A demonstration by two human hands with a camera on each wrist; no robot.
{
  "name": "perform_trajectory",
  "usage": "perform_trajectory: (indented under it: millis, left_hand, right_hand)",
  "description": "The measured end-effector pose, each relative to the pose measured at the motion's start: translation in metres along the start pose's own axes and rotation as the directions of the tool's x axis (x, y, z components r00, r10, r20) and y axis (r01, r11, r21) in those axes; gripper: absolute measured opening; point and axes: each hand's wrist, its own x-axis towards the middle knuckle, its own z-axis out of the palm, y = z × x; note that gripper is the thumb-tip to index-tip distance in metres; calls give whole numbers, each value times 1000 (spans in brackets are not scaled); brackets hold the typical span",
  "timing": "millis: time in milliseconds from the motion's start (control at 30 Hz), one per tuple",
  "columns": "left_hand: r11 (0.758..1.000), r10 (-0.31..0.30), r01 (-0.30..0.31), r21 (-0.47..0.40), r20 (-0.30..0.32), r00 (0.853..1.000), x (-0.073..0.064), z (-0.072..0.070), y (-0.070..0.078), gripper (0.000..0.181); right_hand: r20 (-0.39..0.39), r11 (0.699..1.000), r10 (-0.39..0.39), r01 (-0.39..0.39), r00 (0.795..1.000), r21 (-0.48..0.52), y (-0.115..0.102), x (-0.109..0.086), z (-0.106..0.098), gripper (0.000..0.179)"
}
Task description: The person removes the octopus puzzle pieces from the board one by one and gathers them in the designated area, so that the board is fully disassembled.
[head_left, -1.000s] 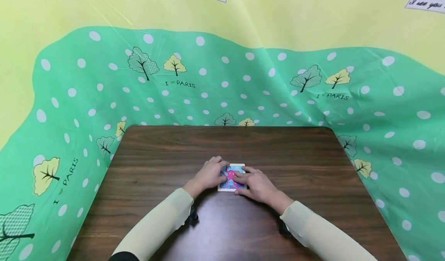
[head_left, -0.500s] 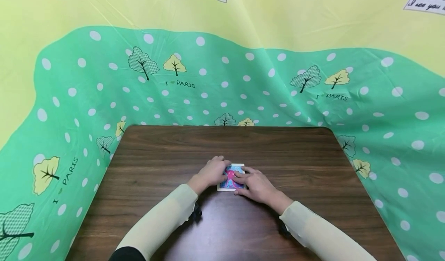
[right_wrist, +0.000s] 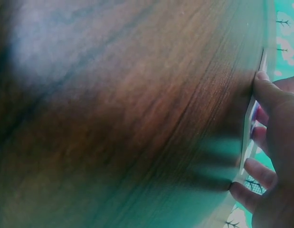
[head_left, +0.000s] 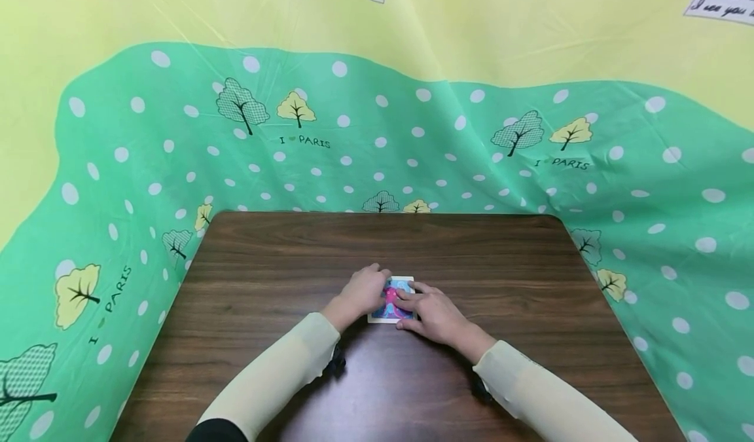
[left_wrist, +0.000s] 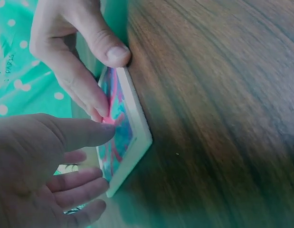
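A small square puzzle board (head_left: 387, 311) with a pale frame and a pink octopus on blue lies flat on the table. My left hand (head_left: 363, 293) is at its left side. In the left wrist view, the left thumb reaches over the picture (left_wrist: 123, 135), and the other fingers extend near the board's edge. My right hand (head_left: 438, 315) covers the right side, fingers spread over the picture and far right corner, thumb at the near edge. From the right wrist, the board (right_wrist: 246, 137) shows only as a thin edge beside the right hand (right_wrist: 282, 137).
The dark wooden table (head_left: 283, 245) has rounded far corners. Behind and beside it hangs a green and yellow cloth (head_left: 377, 114) with white dots and printed trees. Pale sleeves (head_left: 277, 370) cover both forearms, with dark devices under the wrists.
My left hand has shifted slightly right, further over the board's left side, covering more of the picture. The right hand and the board stay almost in place.
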Motion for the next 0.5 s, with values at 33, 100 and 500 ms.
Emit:
perform_trajectory:
  millis: [33,100,500]
  left_hand:
    - [1000,7,-7,11,-7,1000,1,0,1,49]
    - [1000,14,-14,10,-6,1000,2,-1,3,49]
    - [995,-59,64,-75,68,996,3,-2,2,67]
  right_hand:
    - [-2,1000,1,-1,1000,1,0,0,0,58]
    - [-4,1000,6,-6,1000,6,0,-1,-1,58]
    - [-13,1000,-1,1,1000,18,0,-1,1,59]
